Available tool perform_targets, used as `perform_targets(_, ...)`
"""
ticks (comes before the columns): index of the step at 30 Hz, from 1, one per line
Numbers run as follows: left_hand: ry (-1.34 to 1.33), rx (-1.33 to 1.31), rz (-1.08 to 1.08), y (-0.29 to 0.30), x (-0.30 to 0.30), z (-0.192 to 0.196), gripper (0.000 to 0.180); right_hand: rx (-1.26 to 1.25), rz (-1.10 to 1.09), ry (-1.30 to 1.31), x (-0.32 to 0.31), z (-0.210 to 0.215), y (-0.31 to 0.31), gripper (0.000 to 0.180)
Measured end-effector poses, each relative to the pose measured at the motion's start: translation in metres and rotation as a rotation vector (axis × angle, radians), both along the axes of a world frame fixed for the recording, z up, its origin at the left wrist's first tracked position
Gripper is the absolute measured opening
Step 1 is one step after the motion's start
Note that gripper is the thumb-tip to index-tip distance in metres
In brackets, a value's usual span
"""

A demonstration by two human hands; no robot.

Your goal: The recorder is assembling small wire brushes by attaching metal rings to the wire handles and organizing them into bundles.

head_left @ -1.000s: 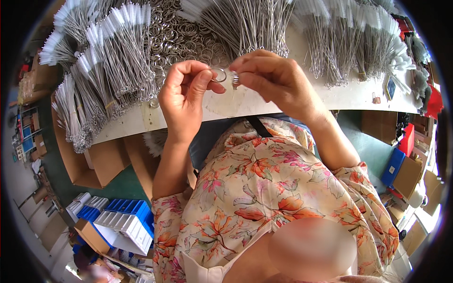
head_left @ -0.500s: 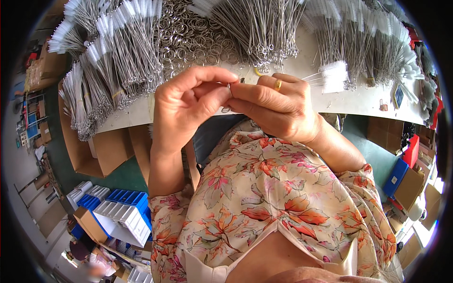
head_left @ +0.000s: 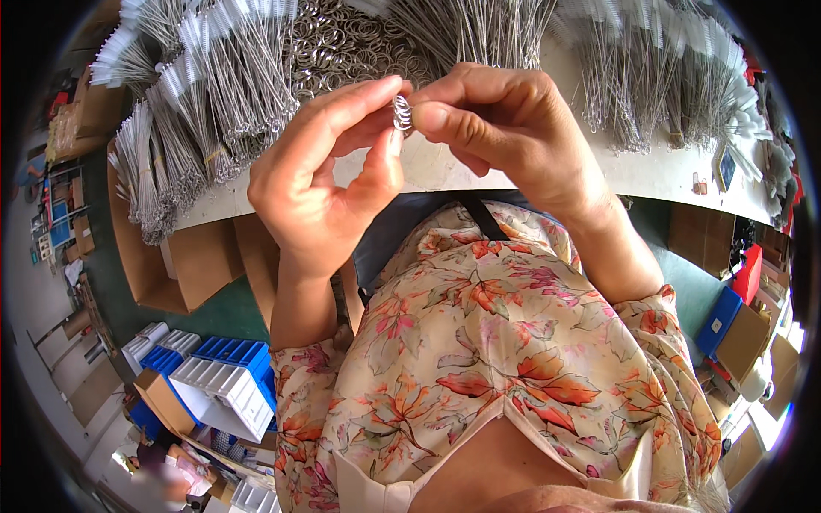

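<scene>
Several small metal rings (head_left: 401, 113), standing side by side in a short coil-like stack, are held up between my two hands above the table's near edge. My left hand (head_left: 321, 175) pinches them between thumb and fingertips from the left. From the right, the thumb and forefinger of my right hand (head_left: 517, 124) close at the same rings; its other fingers are curled and partly hidden. Behind the hands spreads a heap of loose metal rings (head_left: 346, 47). Bundles of wire-handled brushes (head_left: 479, 32) with looped ends lie beyond it.
More brush bundles, white bristles outward, cover the table's left (head_left: 231, 94) and right (head_left: 629, 85). Cardboard boxes (head_left: 201, 269) stand below the table at the left, near blue and white plastic bins (head_left: 227, 385). Another person (head_left: 175, 470) shows at lower left.
Both hands have risen away from me, and the ring stack now shows between the fingertips. A white brush head with thin wires beside my right hand is no longer visible there.
</scene>
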State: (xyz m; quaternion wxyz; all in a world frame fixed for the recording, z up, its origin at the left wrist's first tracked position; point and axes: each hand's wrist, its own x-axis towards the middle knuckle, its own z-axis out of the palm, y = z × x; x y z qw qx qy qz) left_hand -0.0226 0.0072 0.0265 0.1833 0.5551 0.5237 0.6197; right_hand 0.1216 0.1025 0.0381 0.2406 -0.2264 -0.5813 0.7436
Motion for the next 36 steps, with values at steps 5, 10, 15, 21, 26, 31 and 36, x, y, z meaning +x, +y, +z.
perform_targets(5,-0.041,-0.100,-0.124,0.005,-0.021,0.006,0.029,0.164,0.099,-0.213,-0.003,0.007,0.012,0.014)
perform_targets(10,-0.137,-0.383,-0.208,0.002,-0.036,0.014,0.028,0.632,-0.059,-0.171,-0.009,-0.009,0.003,0.008)
perform_targets(15,0.087,-0.597,0.115,0.015,-0.101,-0.015,0.020,1.309,-0.023,-0.280,-0.009,-0.090,-0.021,0.016)
perform_targets(21,0.586,-0.724,0.616,0.060,-0.153,-0.005,0.033,1.466,-0.015,-0.108,-0.017,-0.089,-0.027,0.011)
perform_targets(26,0.616,-0.853,0.697,0.070,-0.171,-0.026,0.034,1.431,-0.216,-0.091,-0.040,-0.041,0.053,0.007)
perform_targets(31,0.397,-0.653,0.528,0.075,-0.186,-0.045,0.024,1.340,-0.178,-0.850,-0.066,-0.019,0.117,0.031)
perform_targets(36,0.296,-0.572,0.580,0.061,-0.170,-0.036,0.019,1.043,-0.195,-0.645,-0.065,-0.024,0.135,0.019)
